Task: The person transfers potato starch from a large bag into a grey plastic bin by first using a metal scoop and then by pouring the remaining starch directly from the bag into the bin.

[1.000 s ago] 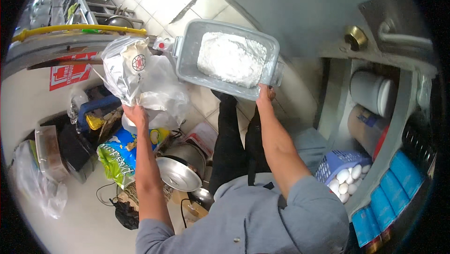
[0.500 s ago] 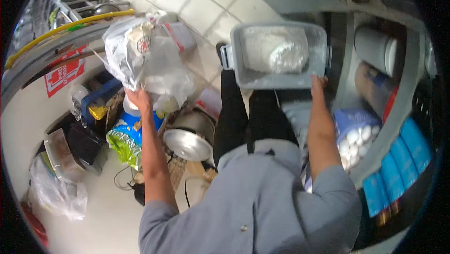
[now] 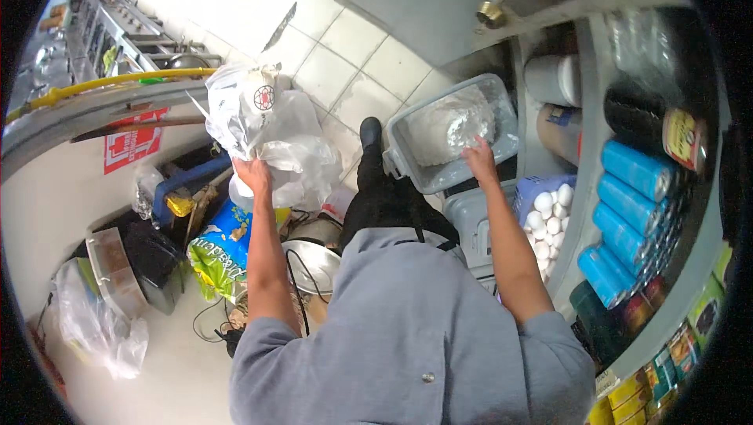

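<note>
A white plastic bag [image 3: 302,147], translucent in places and with a dark round print, hangs from my left hand [image 3: 252,176], whose fingers are closed on its gathered edge. To the right, a grey plastic tub [image 3: 408,172] stands tilted between my legs and the shelves. Inside it lies a white, powdery-looking mass [image 3: 439,131] with a shiny patch like clear film; I cannot tell exactly what it is. Over the tub's near right part is my right hand [image 3: 479,160], fingers apart and holding nothing, close to the shiny patch.
White eggs [image 3: 547,225] in a purple tray and blue cans [image 3: 627,213] fill shelves at the right. Below the tub is a grey lidded bin [image 3: 471,225]. At the left are a pot [image 3: 314,260], a blue-green sack [image 3: 227,248] and a clear container [image 3: 118,268].
My right hand has let go of the tub's near right rim and moved over its inside. The tub now sits lower and turned. My left hand still holds the bag.
</note>
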The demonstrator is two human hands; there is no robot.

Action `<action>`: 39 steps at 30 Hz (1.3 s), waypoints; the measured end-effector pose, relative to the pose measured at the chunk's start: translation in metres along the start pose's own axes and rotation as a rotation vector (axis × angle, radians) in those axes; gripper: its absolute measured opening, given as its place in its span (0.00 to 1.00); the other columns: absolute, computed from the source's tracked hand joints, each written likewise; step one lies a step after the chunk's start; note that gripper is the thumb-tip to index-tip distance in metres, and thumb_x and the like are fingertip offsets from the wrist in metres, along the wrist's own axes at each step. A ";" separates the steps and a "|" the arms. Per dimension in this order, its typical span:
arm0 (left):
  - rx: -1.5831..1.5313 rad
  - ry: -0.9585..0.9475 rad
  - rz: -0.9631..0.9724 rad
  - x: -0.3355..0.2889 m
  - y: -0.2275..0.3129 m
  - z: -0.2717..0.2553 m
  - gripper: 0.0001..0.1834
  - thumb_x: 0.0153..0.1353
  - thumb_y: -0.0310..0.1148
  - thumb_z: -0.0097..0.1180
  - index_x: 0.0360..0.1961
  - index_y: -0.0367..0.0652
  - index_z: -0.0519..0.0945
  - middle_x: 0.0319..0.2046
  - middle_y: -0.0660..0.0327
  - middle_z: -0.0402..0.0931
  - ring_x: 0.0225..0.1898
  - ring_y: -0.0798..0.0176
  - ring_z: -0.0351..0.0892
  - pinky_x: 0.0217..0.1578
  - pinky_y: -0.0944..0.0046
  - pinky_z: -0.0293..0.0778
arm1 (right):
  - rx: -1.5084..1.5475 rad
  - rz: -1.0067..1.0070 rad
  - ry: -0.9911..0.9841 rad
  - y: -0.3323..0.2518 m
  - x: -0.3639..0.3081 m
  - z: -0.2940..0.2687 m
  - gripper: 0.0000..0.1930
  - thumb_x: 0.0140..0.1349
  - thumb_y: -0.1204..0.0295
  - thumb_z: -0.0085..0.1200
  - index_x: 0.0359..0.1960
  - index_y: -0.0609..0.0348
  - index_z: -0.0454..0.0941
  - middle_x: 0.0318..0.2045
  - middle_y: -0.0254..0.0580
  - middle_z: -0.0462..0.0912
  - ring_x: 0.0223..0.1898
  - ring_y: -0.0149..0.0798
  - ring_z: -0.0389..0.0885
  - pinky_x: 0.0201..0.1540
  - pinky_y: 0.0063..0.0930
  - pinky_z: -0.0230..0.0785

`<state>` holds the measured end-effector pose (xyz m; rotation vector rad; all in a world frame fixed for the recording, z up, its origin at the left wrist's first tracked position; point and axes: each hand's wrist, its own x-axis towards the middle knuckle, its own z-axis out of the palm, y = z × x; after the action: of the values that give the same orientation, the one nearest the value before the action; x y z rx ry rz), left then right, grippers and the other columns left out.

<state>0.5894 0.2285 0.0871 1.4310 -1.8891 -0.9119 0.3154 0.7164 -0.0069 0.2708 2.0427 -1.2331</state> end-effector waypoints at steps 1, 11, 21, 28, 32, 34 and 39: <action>-0.009 0.001 0.018 0.002 0.009 -0.005 0.20 0.53 0.26 0.53 0.48 0.30 0.76 0.38 0.52 0.83 0.40 0.57 0.80 0.46 0.61 0.73 | 0.014 -0.013 0.007 -0.002 -0.004 -0.004 0.33 0.61 0.72 0.59 0.67 0.68 0.63 0.37 0.49 0.87 0.40 0.40 0.84 0.49 0.31 0.73; 0.614 -0.412 0.180 0.125 0.061 0.015 0.18 0.56 0.31 0.59 0.42 0.30 0.70 0.35 0.33 0.80 0.41 0.27 0.79 0.46 0.38 0.71 | 0.080 -0.075 0.009 0.008 -0.073 -0.005 0.22 0.60 0.70 0.61 0.57 0.61 0.77 0.41 0.55 0.86 0.41 0.44 0.87 0.45 0.35 0.76; 0.623 -0.787 0.665 0.263 0.097 0.143 0.16 0.54 0.25 0.56 0.43 0.33 0.68 0.30 0.35 0.78 0.38 0.26 0.78 0.38 0.35 0.69 | 0.993 0.131 1.005 -0.013 -0.163 0.016 0.11 0.64 0.72 0.56 0.48 0.56 0.78 0.34 0.37 0.84 0.34 0.34 0.84 0.34 0.26 0.75; 0.597 -0.808 0.769 0.324 0.114 0.172 0.19 0.55 0.28 0.59 0.45 0.34 0.68 0.36 0.36 0.79 0.40 0.29 0.79 0.42 0.37 0.71 | 0.817 0.075 0.933 -0.027 -0.212 0.067 0.17 0.65 0.67 0.55 0.53 0.59 0.75 0.38 0.41 0.85 0.35 0.35 0.84 0.36 0.30 0.77; 0.615 -0.786 0.798 0.349 0.098 0.182 0.18 0.55 0.28 0.59 0.45 0.34 0.68 0.36 0.36 0.79 0.39 0.27 0.78 0.42 0.37 0.71 | 0.765 0.330 0.961 0.004 -0.240 0.133 0.17 0.64 0.65 0.57 0.52 0.58 0.76 0.35 0.39 0.84 0.33 0.34 0.83 0.34 0.29 0.77; 0.590 -0.789 0.803 0.371 0.087 0.178 0.18 0.55 0.28 0.58 0.44 0.34 0.68 0.35 0.35 0.79 0.40 0.27 0.78 0.42 0.37 0.71 | 0.853 0.401 0.964 0.010 -0.238 0.166 0.15 0.67 0.66 0.52 0.50 0.60 0.77 0.34 0.41 0.84 0.32 0.35 0.84 0.32 0.30 0.75; 0.600 -0.790 0.713 0.399 0.077 0.147 0.16 0.54 0.29 0.58 0.41 0.34 0.69 0.36 0.34 0.78 0.42 0.26 0.77 0.45 0.38 0.70 | 0.972 0.375 0.911 0.038 -0.227 0.219 0.19 0.64 0.61 0.57 0.52 0.60 0.76 0.35 0.41 0.84 0.33 0.36 0.84 0.34 0.31 0.77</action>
<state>0.3327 -0.1193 0.0836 0.5201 -3.1595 -0.5916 0.6007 0.5941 0.0586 1.8483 1.6849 -1.9628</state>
